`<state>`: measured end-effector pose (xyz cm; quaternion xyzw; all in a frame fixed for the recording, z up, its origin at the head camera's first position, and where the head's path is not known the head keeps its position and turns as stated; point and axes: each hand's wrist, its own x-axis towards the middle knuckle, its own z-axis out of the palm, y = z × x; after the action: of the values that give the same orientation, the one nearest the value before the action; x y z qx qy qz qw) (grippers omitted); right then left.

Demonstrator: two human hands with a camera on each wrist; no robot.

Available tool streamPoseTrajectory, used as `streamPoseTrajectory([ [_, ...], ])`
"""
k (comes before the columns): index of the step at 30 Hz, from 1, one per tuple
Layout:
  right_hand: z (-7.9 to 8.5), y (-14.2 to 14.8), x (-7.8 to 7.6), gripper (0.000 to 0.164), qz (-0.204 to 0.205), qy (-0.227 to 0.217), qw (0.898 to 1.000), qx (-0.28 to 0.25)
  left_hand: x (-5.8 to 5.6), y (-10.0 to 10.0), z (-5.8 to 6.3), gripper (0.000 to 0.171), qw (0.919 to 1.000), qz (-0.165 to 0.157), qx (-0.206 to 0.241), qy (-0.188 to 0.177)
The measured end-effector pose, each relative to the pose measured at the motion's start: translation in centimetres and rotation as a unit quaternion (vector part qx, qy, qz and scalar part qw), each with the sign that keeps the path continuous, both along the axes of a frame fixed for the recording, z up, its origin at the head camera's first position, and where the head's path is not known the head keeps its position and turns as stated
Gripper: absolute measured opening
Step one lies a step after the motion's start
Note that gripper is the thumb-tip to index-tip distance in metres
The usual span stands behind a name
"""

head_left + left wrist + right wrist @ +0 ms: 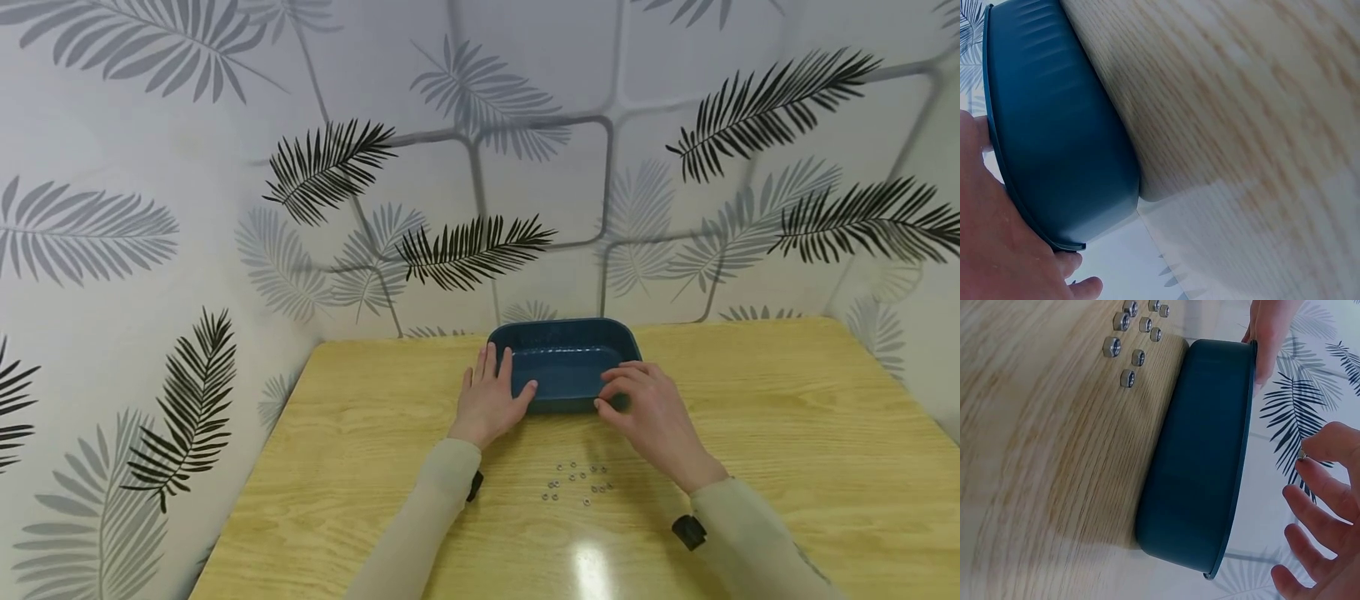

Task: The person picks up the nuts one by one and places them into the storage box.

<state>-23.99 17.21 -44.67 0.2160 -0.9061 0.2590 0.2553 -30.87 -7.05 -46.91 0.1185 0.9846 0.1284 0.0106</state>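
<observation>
A dark blue rectangular tray (562, 406) stands near the back of the wooden table. My left hand (490, 402) rests on its left rim with the fingers spread and straight; the left wrist view shows that hand over the tray's edge (1063, 125). Above the right part of the tray, my right hand (651, 417) pinches a small metal nut (1302, 454) between thumb and forefinger, its other fingers loosely bent. Several hex nuts (572, 477) lie scattered on the table in front of the tray, and the right wrist view shows some of these nuts (1112, 347) closer.
The light wooden table (375, 433) reaches back to a wall (540, 192) papered with grey and black leaves. Dark bands (688, 532) sit on both wrists. Light glares off the table's front part.
</observation>
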Motion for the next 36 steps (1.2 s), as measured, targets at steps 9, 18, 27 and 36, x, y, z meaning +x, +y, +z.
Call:
streamPoseTrajectory([
  [9,0.0,-0.3,-0.8,0.006,0.002,-0.020,1.000,-0.022,0.1,-0.1,0.0,0.078,1.0000,-0.001,0.006,0.005],
  [18,0.0,-0.9,-1.6,0.006,-0.009,-0.031,0.999,-0.031,0.5,0.0,0.3,0.077,1.0000,-0.001,0.001,0.002],
  [27,0.0,-1.5,-2.6,0.007,-0.023,-0.037,0.998,-0.045,0.3,0.1,0.2,0.078,1.0000,0.001,-0.006,0.007],
  [36,0.2,-2.1,-3.6,0.009,-0.041,-0.041,0.997,-0.046,0.3,0.1,0.2,0.079,1.0000,-0.001,0.001,0.010],
])
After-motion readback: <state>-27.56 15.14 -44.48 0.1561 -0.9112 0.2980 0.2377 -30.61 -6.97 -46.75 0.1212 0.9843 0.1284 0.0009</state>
